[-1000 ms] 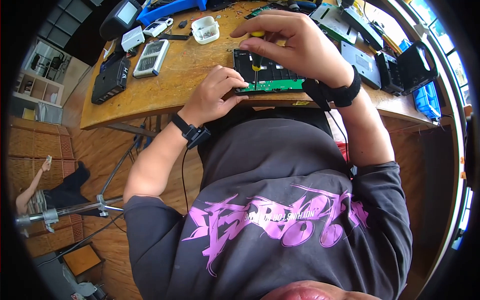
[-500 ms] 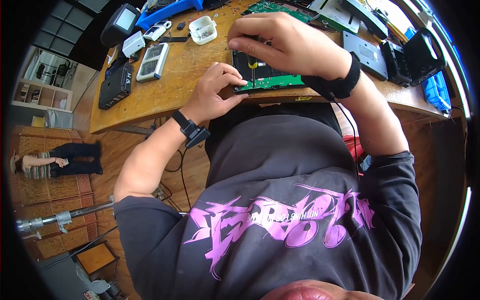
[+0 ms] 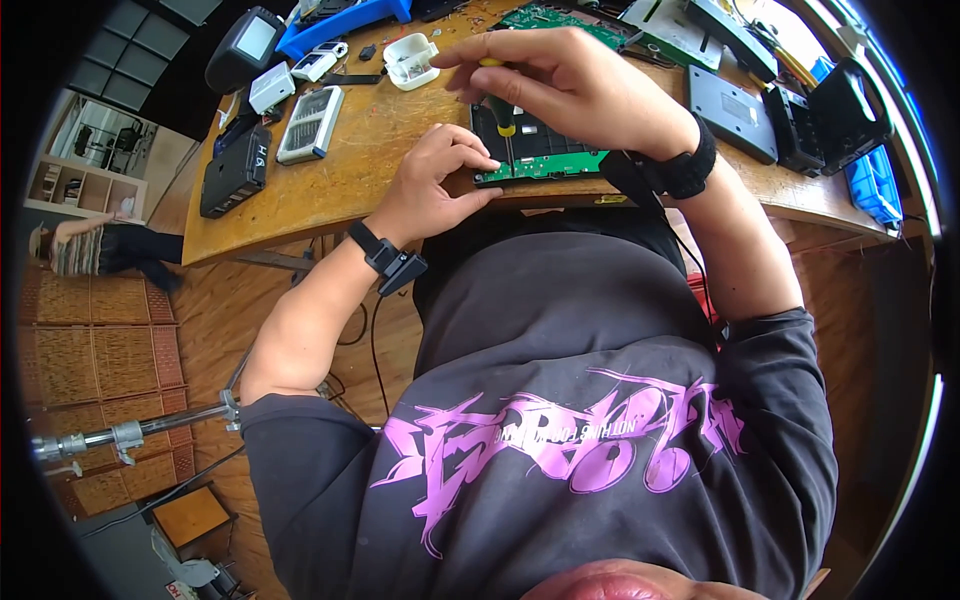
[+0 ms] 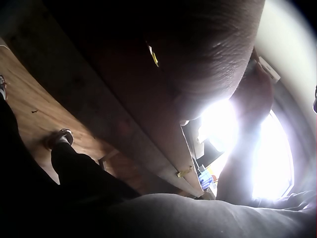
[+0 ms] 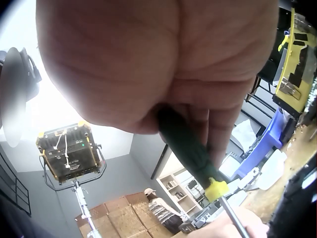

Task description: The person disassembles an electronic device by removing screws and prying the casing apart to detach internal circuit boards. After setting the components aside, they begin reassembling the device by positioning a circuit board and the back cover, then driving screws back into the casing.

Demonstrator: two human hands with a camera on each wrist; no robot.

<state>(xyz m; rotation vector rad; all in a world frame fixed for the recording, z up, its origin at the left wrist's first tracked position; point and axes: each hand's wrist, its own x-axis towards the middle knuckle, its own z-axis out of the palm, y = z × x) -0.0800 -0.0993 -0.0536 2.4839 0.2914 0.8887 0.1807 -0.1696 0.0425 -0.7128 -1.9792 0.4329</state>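
Observation:
A screwdriver (image 3: 504,112) with a dark green handle and yellow collar stands upright, its tip on a green circuit board (image 3: 560,163). My right hand (image 3: 580,92) holds the handle from above, with thumb and fingers around its upper part. In the right wrist view, the screwdriver handle (image 5: 185,144) comes out from under the palm, with the metal shaft below. The board lies along the near edge of a black plastic casing (image 3: 560,140). My left hand (image 3: 432,182) grips the left end of the board, fingertips on top and thumb at the front edge.
A white container (image 3: 408,62) with small parts sits behind the casing. Left of it lie a clear-lidded case (image 3: 310,124) and a black box (image 3: 234,172). Grey and black devices (image 3: 732,112) crowd the right side. Another person (image 3: 90,245) is in the background.
My right hand's fingers have spread and turned around the screwdriver handle, showing its yellow top end. My left hand keeps its place at the board. The person in the background has moved.

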